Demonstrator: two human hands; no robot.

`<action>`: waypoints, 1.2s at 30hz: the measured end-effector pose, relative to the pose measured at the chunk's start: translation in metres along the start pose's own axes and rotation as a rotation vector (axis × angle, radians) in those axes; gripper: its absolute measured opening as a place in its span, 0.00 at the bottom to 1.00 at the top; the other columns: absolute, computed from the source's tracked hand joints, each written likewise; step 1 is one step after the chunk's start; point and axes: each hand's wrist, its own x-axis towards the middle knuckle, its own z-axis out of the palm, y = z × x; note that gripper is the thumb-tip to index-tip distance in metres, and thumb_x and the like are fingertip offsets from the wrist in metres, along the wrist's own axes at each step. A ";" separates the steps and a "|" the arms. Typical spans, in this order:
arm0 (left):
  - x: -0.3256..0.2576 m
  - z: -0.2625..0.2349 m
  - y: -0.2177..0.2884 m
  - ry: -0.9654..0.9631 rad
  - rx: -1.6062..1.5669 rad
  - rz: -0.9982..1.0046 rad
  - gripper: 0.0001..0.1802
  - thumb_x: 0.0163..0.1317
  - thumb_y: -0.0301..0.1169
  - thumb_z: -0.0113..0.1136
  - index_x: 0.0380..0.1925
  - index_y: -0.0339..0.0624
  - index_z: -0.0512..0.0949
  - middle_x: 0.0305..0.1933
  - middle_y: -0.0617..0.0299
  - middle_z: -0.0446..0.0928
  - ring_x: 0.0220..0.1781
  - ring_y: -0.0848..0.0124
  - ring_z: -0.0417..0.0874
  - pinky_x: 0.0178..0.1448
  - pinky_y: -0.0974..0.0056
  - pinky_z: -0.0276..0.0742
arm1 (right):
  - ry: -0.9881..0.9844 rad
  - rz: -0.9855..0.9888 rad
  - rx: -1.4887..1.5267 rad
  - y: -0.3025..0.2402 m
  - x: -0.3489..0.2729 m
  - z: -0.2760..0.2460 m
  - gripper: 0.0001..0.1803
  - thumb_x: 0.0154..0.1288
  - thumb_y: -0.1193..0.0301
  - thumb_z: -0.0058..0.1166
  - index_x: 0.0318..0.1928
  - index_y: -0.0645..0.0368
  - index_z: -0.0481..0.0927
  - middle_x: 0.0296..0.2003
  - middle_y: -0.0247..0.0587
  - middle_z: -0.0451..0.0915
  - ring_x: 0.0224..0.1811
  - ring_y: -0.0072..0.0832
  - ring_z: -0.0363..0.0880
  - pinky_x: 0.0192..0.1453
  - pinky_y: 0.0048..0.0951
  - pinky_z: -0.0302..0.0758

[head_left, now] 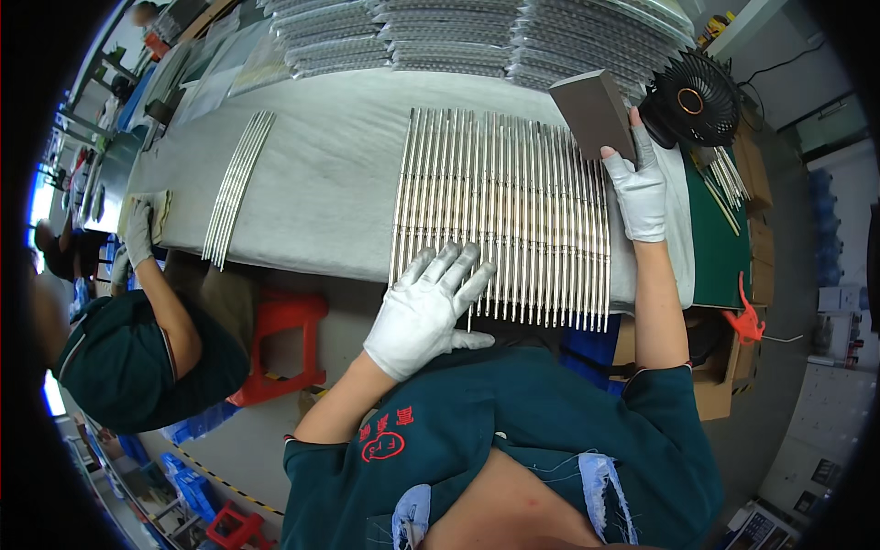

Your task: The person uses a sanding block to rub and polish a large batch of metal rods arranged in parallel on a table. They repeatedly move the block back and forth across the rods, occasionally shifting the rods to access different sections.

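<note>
A wide row of slim silvery metal rods lies side by side on the pale cloth of the table, their near ends jutting past its front edge. My left hand, in a white glove, rests with fingers spread over the near ends at the row's left side. At the far right of the row, my right hand grips a dark grey-brown rectangular block. Its glove leaves some fingertips bare. The block is tilted above the rods' far right ends; whether it touches them I cannot tell.
A black fan stands beyond the block. Stacks of plastic-wrapped rods line the far edge. Leftward lie a smaller rod group and a co-worker's gloved hand on a cloth. A red stool and red trigger tool flank the table.
</note>
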 end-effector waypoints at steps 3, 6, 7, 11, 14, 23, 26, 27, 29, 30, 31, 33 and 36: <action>0.001 0.009 -0.002 0.038 0.000 -0.028 0.47 0.53 0.60 0.63 0.68 0.45 0.66 0.68 0.52 0.71 0.70 0.53 0.71 0.73 0.49 0.64 | 0.004 -0.011 -0.057 0.005 -0.002 0.001 0.36 0.66 0.63 0.65 0.73 0.43 0.67 0.57 0.42 0.82 0.56 0.27 0.83 0.59 0.26 0.76; 0.002 0.011 -0.002 0.065 -0.004 -0.029 0.46 0.54 0.58 0.64 0.68 0.45 0.66 0.67 0.53 0.72 0.68 0.53 0.73 0.72 0.49 0.65 | 0.008 -0.042 -0.074 0.006 -0.002 0.002 0.36 0.65 0.63 0.65 0.72 0.41 0.67 0.55 0.42 0.84 0.53 0.28 0.85 0.56 0.26 0.78; 0.003 0.008 -0.001 0.088 -0.021 -0.007 0.46 0.53 0.57 0.66 0.68 0.45 0.66 0.67 0.54 0.73 0.67 0.53 0.74 0.72 0.49 0.65 | 0.004 -0.050 -0.081 0.005 -0.002 0.003 0.36 0.65 0.62 0.65 0.72 0.41 0.67 0.55 0.42 0.84 0.52 0.28 0.85 0.56 0.26 0.78; 0.014 0.016 0.009 0.069 -0.031 0.042 0.45 0.53 0.53 0.68 0.68 0.46 0.66 0.68 0.55 0.72 0.69 0.54 0.72 0.73 0.49 0.64 | -0.013 -0.116 -0.172 0.007 -0.002 0.005 0.36 0.64 0.62 0.66 0.72 0.38 0.68 0.53 0.41 0.85 0.45 0.29 0.88 0.51 0.27 0.80; 0.023 0.013 0.014 0.016 0.055 0.061 0.44 0.53 0.51 0.68 0.68 0.47 0.66 0.68 0.56 0.71 0.70 0.54 0.71 0.74 0.49 0.63 | -0.015 -0.145 -0.205 0.009 -0.004 0.005 0.36 0.63 0.62 0.66 0.71 0.37 0.68 0.52 0.40 0.85 0.44 0.30 0.88 0.50 0.28 0.81; 0.021 0.024 0.018 0.075 0.037 0.074 0.41 0.55 0.52 0.66 0.67 0.47 0.68 0.67 0.56 0.72 0.69 0.56 0.72 0.73 0.48 0.64 | -0.031 -0.155 -0.248 0.005 -0.005 0.005 0.35 0.62 0.61 0.67 0.70 0.37 0.71 0.44 0.42 0.87 0.38 0.33 0.87 0.45 0.30 0.81; 0.017 0.028 0.018 0.105 0.025 0.084 0.40 0.55 0.54 0.65 0.65 0.47 0.70 0.66 0.56 0.73 0.68 0.56 0.73 0.72 0.48 0.65 | -0.028 -0.188 -0.225 0.007 -0.005 0.006 0.35 0.61 0.60 0.67 0.69 0.38 0.72 0.43 0.44 0.87 0.38 0.34 0.87 0.44 0.31 0.81; 0.017 0.029 0.018 0.118 0.021 0.085 0.40 0.55 0.54 0.65 0.65 0.46 0.70 0.66 0.57 0.73 0.68 0.56 0.73 0.72 0.48 0.65 | -0.028 -0.192 -0.217 0.008 -0.005 0.006 0.35 0.61 0.60 0.67 0.69 0.38 0.72 0.43 0.44 0.87 0.38 0.34 0.87 0.44 0.31 0.81; 0.021 0.022 0.022 0.100 -0.008 0.080 0.40 0.55 0.54 0.65 0.65 0.47 0.70 0.66 0.57 0.73 0.68 0.57 0.73 0.72 0.49 0.65 | -0.042 -0.188 -0.244 0.006 -0.006 0.007 0.35 0.61 0.60 0.67 0.69 0.38 0.72 0.43 0.45 0.87 0.39 0.35 0.87 0.45 0.32 0.81; 0.023 0.020 0.023 0.091 -0.022 0.077 0.40 0.55 0.55 0.65 0.65 0.47 0.70 0.66 0.57 0.73 0.68 0.57 0.73 0.72 0.49 0.65 | -0.050 -0.187 -0.257 0.005 -0.006 0.006 0.35 0.61 0.60 0.67 0.69 0.38 0.72 0.43 0.45 0.87 0.39 0.36 0.87 0.45 0.32 0.81; 0.025 0.020 0.023 0.093 -0.016 0.081 0.40 0.55 0.54 0.65 0.65 0.47 0.70 0.66 0.57 0.73 0.68 0.57 0.73 0.72 0.49 0.65 | -0.051 -0.186 -0.268 0.003 -0.006 0.006 0.35 0.61 0.60 0.67 0.69 0.38 0.72 0.43 0.45 0.87 0.39 0.36 0.87 0.46 0.33 0.81; 0.026 0.022 0.022 0.095 -0.005 0.089 0.40 0.55 0.54 0.65 0.65 0.47 0.70 0.66 0.57 0.73 0.68 0.57 0.73 0.72 0.49 0.65 | -0.053 -0.185 -0.290 0.000 -0.007 0.005 0.34 0.61 0.60 0.67 0.68 0.38 0.73 0.43 0.46 0.87 0.40 0.38 0.87 0.47 0.33 0.81; 0.026 0.024 0.022 0.086 0.046 0.102 0.40 0.55 0.53 0.65 0.65 0.47 0.70 0.66 0.57 0.73 0.68 0.57 0.72 0.72 0.49 0.65 | -0.053 -0.182 -0.279 -0.003 -0.007 0.005 0.34 0.61 0.61 0.67 0.68 0.38 0.73 0.43 0.46 0.87 0.41 0.38 0.87 0.48 0.33 0.81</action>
